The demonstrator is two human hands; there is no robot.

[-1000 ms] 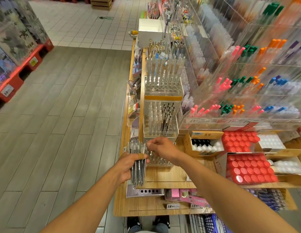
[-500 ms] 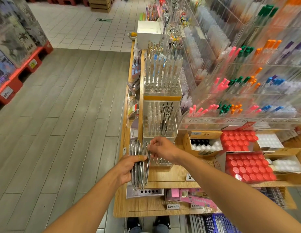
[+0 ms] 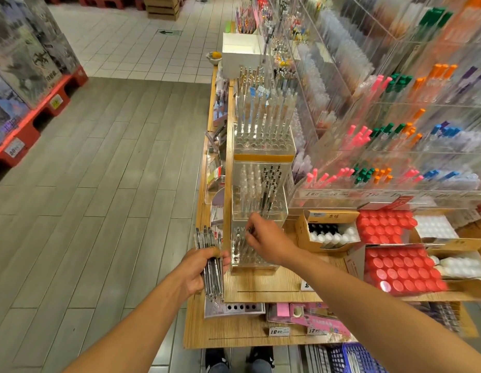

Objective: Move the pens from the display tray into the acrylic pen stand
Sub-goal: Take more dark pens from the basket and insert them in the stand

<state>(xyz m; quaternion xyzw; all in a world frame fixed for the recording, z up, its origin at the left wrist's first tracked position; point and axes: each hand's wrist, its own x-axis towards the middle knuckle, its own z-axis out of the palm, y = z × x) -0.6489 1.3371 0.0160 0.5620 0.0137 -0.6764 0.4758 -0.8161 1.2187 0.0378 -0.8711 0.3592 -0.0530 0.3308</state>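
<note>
My left hand (image 3: 200,270) grips a bundle of several clear pens (image 3: 211,261) with dark clips, held upright just left of the wooden counter's edge. The acrylic pen stand (image 3: 243,261) is a clear block with rows of round holes on the counter right beside the bundle. Above the stand's left rows, my right hand (image 3: 263,239) pinches one pen at its top end, with the pen's lower part pointing down into the stand. A few holes look occupied; reflections hide the details. No display tray can be picked out.
Behind the stand rise taller acrylic stands with black pens (image 3: 270,184) and white pens (image 3: 263,109). Boxes of red-capped bottles (image 3: 403,271) and white-capped bottles (image 3: 328,234) fill the right. Coloured pens line the acrylic shelves (image 3: 382,146). Grey floor lies to the left.
My right hand has moved away from the bundle, up and to the right, over the acrylic stand with one pen. The left hand and bundle have stayed almost still.
</note>
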